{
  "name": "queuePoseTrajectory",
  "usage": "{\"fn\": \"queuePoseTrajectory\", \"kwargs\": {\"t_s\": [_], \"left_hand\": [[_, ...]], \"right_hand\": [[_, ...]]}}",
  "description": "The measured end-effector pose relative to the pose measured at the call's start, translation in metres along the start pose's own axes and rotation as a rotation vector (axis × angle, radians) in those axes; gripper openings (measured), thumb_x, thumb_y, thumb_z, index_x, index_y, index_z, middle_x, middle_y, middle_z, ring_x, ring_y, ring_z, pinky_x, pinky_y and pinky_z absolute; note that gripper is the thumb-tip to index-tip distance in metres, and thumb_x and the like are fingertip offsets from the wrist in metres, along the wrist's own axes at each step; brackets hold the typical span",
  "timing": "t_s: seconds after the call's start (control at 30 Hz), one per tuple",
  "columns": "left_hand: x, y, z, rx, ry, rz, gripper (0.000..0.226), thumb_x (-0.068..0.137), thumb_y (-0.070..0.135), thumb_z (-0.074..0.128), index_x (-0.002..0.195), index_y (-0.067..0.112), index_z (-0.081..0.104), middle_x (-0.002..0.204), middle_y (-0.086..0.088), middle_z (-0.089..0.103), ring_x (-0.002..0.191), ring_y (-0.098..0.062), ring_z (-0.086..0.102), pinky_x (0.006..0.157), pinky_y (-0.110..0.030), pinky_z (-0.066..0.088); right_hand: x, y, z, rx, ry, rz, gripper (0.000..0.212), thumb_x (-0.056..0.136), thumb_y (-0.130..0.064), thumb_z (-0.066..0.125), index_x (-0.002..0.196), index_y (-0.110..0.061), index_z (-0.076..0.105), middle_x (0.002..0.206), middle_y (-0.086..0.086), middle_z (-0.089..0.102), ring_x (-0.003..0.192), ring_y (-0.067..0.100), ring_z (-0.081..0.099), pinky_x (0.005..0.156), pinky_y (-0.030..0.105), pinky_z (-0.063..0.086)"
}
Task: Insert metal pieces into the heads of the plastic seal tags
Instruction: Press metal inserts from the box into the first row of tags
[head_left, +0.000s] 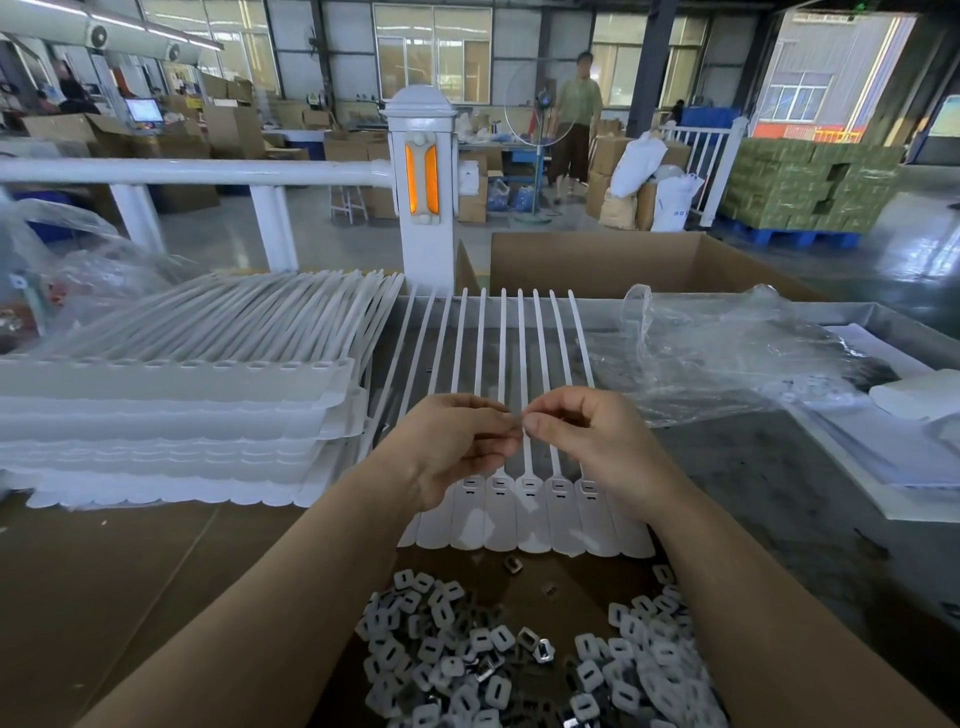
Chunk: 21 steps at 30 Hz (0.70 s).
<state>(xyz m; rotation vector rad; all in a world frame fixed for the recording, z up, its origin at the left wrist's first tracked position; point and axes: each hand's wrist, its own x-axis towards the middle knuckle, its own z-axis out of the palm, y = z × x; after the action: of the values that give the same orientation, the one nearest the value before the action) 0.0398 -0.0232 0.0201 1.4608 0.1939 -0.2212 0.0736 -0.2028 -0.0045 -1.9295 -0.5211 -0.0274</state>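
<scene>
A joined strip of white plastic seal tags (527, 512) lies flat in front of me, heads near, tails pointing away. Several of its heads show slots with metal pieces in them. My left hand (457, 441) and my right hand (587, 436) hover just above the strip with fingertips meeting. Between them they pinch a small piece, too small to identify. A heap of small metal pieces (524, 654) lies on the near cardboard between my forearms.
A tall stack of tag strips (171, 410) sits at left. A crumpled clear plastic bag (727, 353) lies at right, an open cardboard box (597, 260) behind it. White sheets (904, 441) lie far right. A white railing post (423, 182) stands beyond the table.
</scene>
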Motion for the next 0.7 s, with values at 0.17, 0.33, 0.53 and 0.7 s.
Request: {"fn": "queuePoseTrajectory", "kwargs": {"t_s": [0.17, 0.33, 0.53, 0.7], "left_hand": [[-0.001, 0.002, 0.002, 0.091, -0.028, 0.070, 0.009, 0.095, 0.005, 0.060, 0.101, 0.006, 0.067, 0.080, -0.009, 0.074, 0.068, -0.016, 0.067, 0.062, -0.025, 0.056], [0.000, 0.000, 0.008, 0.362, 0.029, 0.153, 0.016, 0.096, 0.022, 0.062, 0.093, 0.009, 0.071, 0.076, -0.005, 0.068, 0.063, -0.012, 0.058, 0.061, -0.022, 0.050], [0.002, -0.005, 0.019, 0.473, 0.121, 0.233, 0.013, 0.094, 0.030, 0.064, 0.089, 0.019, 0.070, 0.079, -0.003, 0.068, 0.070, -0.011, 0.057, 0.061, -0.021, 0.047], [0.006, -0.018, 0.042, 0.527, 0.071, 0.274, 0.013, 0.088, 0.038, 0.069, 0.081, 0.028, 0.070, 0.072, 0.005, 0.070, 0.054, 0.001, 0.055, 0.049, -0.016, 0.046]], "right_hand": [[0.000, -0.001, 0.001, 0.015, 0.021, 0.029, 0.012, 0.096, -0.030, 0.063, 0.087, -0.028, 0.072, 0.076, -0.015, 0.071, 0.063, -0.006, 0.060, 0.055, 0.012, 0.046], [0.001, -0.002, 0.002, -0.010, 0.028, 0.056, 0.015, 0.095, -0.029, 0.062, 0.084, -0.026, 0.072, 0.074, -0.010, 0.070, 0.061, 0.001, 0.059, 0.053, 0.014, 0.046], [0.002, -0.002, 0.005, 0.047, 0.166, 0.133, 0.011, 0.094, -0.026, 0.062, 0.087, -0.022, 0.070, 0.069, -0.012, 0.067, 0.060, -0.002, 0.060, 0.057, 0.015, 0.043], [0.007, 0.003, 0.000, 0.297, 0.497, 0.337, 0.013, 0.096, -0.019, 0.060, 0.083, -0.019, 0.065, 0.071, -0.003, 0.063, 0.065, 0.011, 0.055, 0.065, 0.027, 0.039]]}}
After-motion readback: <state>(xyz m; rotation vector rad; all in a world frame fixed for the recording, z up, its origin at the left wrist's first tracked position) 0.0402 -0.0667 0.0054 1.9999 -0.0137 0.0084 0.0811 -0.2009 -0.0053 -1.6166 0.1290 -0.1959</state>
